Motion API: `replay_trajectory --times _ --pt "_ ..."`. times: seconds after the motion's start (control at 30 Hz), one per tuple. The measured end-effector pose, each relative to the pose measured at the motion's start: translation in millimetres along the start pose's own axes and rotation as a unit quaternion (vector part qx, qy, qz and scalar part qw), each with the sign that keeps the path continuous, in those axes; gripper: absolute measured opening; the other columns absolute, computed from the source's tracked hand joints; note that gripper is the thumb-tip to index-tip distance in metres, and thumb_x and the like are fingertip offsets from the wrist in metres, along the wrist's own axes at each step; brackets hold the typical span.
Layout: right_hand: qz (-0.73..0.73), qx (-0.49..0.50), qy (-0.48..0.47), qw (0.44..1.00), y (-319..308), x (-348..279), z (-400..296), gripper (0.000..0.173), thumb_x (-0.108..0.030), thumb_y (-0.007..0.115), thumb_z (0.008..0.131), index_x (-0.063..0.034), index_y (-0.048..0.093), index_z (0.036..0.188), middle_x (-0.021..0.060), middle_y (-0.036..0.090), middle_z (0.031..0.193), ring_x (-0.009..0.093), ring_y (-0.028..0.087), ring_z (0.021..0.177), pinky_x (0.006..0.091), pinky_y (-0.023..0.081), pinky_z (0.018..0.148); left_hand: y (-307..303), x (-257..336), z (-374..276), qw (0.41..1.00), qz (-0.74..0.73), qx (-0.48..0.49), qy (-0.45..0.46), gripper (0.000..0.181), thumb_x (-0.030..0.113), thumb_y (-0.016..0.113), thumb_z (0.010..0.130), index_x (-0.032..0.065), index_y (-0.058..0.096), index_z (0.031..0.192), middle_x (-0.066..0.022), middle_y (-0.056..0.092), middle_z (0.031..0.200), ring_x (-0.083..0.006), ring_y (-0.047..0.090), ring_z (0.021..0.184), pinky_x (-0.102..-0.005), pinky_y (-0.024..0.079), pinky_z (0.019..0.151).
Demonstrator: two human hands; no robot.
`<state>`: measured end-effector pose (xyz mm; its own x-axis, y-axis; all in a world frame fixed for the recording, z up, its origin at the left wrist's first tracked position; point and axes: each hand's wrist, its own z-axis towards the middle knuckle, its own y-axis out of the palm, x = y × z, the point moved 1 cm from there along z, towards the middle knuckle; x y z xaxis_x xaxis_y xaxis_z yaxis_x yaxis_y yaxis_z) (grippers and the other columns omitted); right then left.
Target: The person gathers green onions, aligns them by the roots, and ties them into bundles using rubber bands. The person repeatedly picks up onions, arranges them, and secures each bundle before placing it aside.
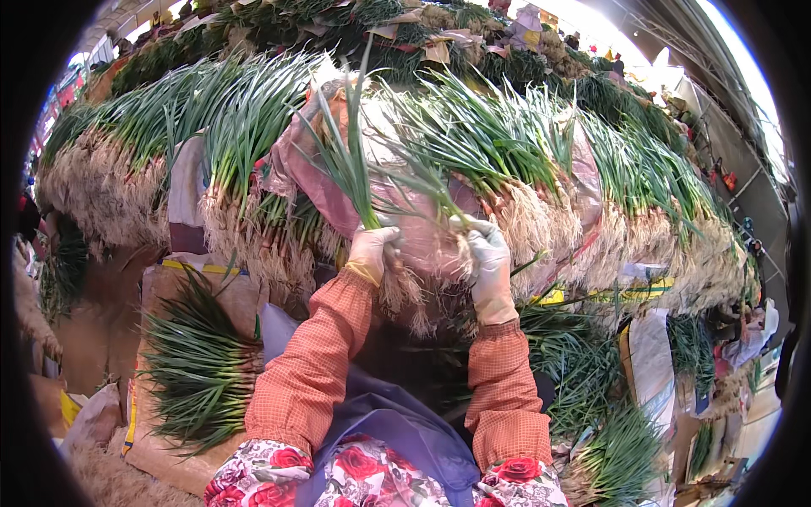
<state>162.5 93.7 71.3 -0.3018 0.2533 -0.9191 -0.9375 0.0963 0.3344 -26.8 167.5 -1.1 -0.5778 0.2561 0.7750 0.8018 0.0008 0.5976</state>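
My left hand (374, 250), in a pale thin glove, grips a small bunch of green onions (362, 171) near the base. Their leaves point up and their stringy roots hang below my fist. My right hand (489, 256), gloved the same way, pinches another few green onions (437, 190), whose leaves slant up to the left and look blurred. Both hands are held over a pink plastic sheet (405, 244), with a gap between them. Just beyond my right hand lies a thick pile of green onions (488, 149), roots towards me.
Rows of rooted green onions (247, 139) run along the heap at left, and more (646, 184) at right. A trimmed-looking bundle (203, 367) rests on a woven sack (158, 304) by my left arm. Loose leaves (570, 361) lie at right. A person in a light hat (754, 333) is far right.
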Motion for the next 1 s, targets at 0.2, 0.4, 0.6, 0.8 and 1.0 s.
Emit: replay_trajectory --times 0.2,0.4,0.6,0.8,1.0 --pt "-0.080 -0.062 0.097 0.990 -6.5 61.2 -9.5 0.023 -0.013 0.056 0.096 0.0018 0.061 0.113 -0.0017 0.064 0.093 0.008 0.058 0.079 0.0237 0.047 0.069 16.4 20.1 -40.5 0.995 0.037 -0.087 0.015 0.016 0.007 0.067 0.086 0.0019 0.063 0.101 -0.0096 0.070 0.087 -0.0144 0.065 0.064 -0.0225 0.041 0.039" --pt "-0.579 -0.073 -0.156 0.797 3.3 63.7 -22.7 0.016 -0.028 0.057 0.093 -0.0126 0.061 0.089 0.0177 0.064 0.073 0.039 0.062 0.066 0.0482 0.048 0.058 7.3 14.5 -36.5 0.991 0.084 -0.107 0.000 0.018 0.009 0.064 0.088 -0.0032 0.065 0.101 -0.0123 0.069 0.078 -0.0183 0.062 0.055 -0.0260 0.044 0.041" --pt "-0.242 -0.006 0.008 0.970 -2.4 32.3 -9.0 0.019 -0.021 0.058 0.096 -0.0053 0.060 0.105 0.0016 0.064 0.080 0.010 0.057 0.060 0.0262 0.047 0.053 -12.2 19.8 -31.2 0.992 0.023 -0.122 -0.018 0.023 0.016 0.061 0.091 -0.0052 0.066 0.101 -0.0130 0.067 0.077 -0.0208 0.064 0.058 -0.0280 0.046 0.042" --pt "-0.560 -0.170 -0.248 0.772 46.5 52.7 -15.5 0.022 -0.028 0.064 0.089 -0.0074 0.064 0.084 0.0175 0.063 0.073 0.035 0.064 0.066 0.0447 0.050 0.061 -22.2 12.9 -23.4 0.987 -0.022 -0.150 -0.044 0.026 0.016 0.057 0.094 -0.0050 0.063 0.109 -0.0135 0.068 0.088 -0.0218 0.065 0.068 -0.0303 0.052 0.061" --pt "-0.065 0.046 0.053 0.995 -11.1 61.8 -5.2 0.020 -0.022 0.053 0.100 -0.0062 0.063 0.091 -0.0009 0.063 0.071 0.003 0.053 0.055 0.0174 0.036 0.044 -27.0 26.6 -29.3 0.992 0.008 -0.127 -0.022 0.032 0.022 0.057 0.095 -0.0055 0.064 0.108 -0.0158 0.068 0.091 -0.0254 0.066 0.072 -0.0335 0.053 0.062"
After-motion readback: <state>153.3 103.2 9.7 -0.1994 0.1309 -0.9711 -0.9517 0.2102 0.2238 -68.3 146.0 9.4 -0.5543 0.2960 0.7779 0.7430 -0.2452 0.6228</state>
